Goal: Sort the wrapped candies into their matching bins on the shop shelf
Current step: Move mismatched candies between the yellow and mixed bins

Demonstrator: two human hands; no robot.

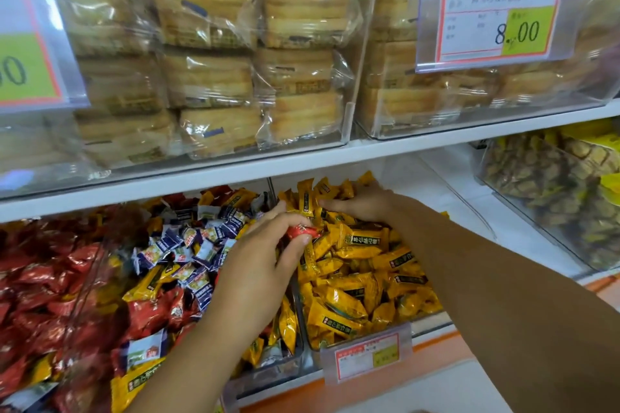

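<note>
The small red foil-wrapped candy (302, 231) is pinched between the thumb and fingers of the left hand (265, 255), which holds it just above the divider between two clear plastic bins on the lower shelf. It is probably very light, with a firm core under crinkly, slick foil. The best hold is likely across the body rather than by the twisted ends, which could slide or unroll. A drop should not harm it, but it could vanish among the other sweets.

The right hand (360, 204) reaches to the back of the bin of yellow wrapped candies (355, 265). Its fingers lie fairly straight and loose on the heap and grip nothing that I can make out. That heap is loose and shifting, so anything pushed into it will slip sideways and bury neighbours.

To the left, the middle bin holds a jumble of blue-and-white wrapped candies (188, 245) mixed with yellow and red ones. Further left lies a mass of red wrapped candies (40, 278), likely the red candy's proper home.

The white shelf board (302, 157) hangs close overhead and leaves little headroom for reaching in. It carries clear boxes of cellophane-packed biscuits (208, 77) and an orange-framed price tag (496, 17). A smaller price label (367, 354) is clipped to the front of the yellow bin. Far right is a clear bin of green-and-yellow wrapped snacks (553, 191).
</note>
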